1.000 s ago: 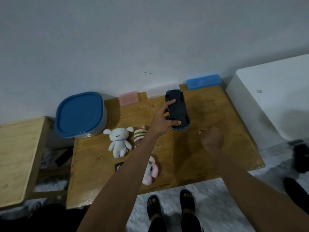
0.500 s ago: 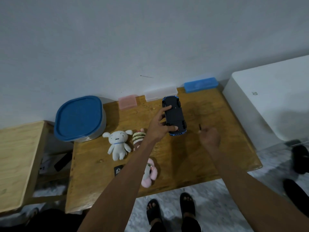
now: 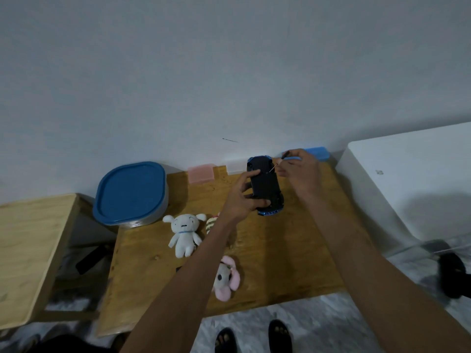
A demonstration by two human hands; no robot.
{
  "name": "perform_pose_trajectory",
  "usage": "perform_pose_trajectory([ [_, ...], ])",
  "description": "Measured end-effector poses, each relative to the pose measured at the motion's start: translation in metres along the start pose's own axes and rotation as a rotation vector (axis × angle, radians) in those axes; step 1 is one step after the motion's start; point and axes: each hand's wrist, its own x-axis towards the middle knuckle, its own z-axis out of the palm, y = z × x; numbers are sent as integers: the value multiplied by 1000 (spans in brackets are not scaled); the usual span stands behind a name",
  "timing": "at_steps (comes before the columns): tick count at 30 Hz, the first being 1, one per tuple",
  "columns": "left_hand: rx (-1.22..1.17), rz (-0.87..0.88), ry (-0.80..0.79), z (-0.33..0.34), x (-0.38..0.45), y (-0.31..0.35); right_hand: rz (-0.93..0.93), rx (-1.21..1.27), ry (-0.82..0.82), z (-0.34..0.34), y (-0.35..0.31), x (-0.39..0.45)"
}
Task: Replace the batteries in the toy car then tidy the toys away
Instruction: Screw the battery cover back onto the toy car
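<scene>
Blue toy car belly-up in left hand fingers; right hand fingers pinching screwdriver.

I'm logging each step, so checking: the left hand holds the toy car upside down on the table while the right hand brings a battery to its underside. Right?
Not quite. In the head view the right hand brings a thin screwdriver, not a battery, to the underside. The rest stands: the left hand holds the toy car upside down on the table.
</scene>
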Motion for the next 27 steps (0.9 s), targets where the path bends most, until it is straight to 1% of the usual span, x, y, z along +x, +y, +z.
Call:
perform_pose_trajectory([
  [3,5,8,-3,-7,-2,1,-24,-29,-28,6,0,-5],
  [8,38,14,5,-15,-6,2,-50,-59,-29,12,-1,-10],
  [13,0,13,6,-18,-8,1,-84,-88,-27,17,-2,-12],
  [21,23,27,9,-19,-10,2,-103,-113,-27,18,-1,-14],
  [27,20,27,15,-18,-13,2,-217,-241,-50,17,-2,-14],
])
